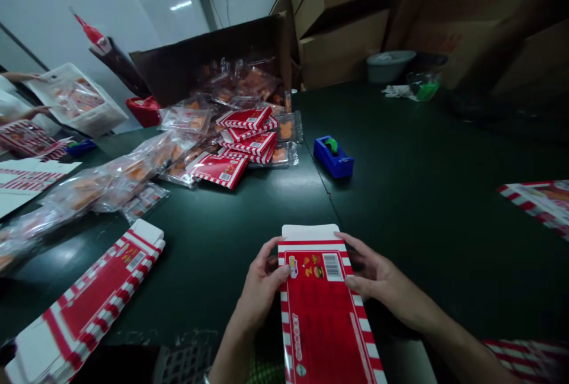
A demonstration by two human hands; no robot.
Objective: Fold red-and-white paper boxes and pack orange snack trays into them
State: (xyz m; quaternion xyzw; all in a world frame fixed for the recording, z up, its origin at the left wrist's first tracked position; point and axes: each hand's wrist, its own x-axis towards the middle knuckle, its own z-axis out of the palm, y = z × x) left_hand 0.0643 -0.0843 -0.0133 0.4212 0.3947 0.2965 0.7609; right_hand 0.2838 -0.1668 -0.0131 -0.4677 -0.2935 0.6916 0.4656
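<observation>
My left hand (pixel 262 289) and my right hand (pixel 382 277) grip the two long edges of a flat red-and-white printed carton (pixel 322 319) near its top end. A barcode and a small burger picture show on its face, and a white flap sticks out past my fingers. The carton's lower end runs out of the bottom of the picture. On the dark green table (pixel 249 224) to my left lies a stack of flat cartons (pixel 84 301). Neither hand touches it.
Ahead, several clear packets of orange food (pixel 231 90) and folded red boxes (pixel 246 135) lie heaped before an open cardboard box (pixel 208 55). A blue tape dispenser (pixel 333 157) stands on the table. A co-worker's hands (pixel 22 96) work at far left. More cartons (pixel 540 206) lie at right.
</observation>
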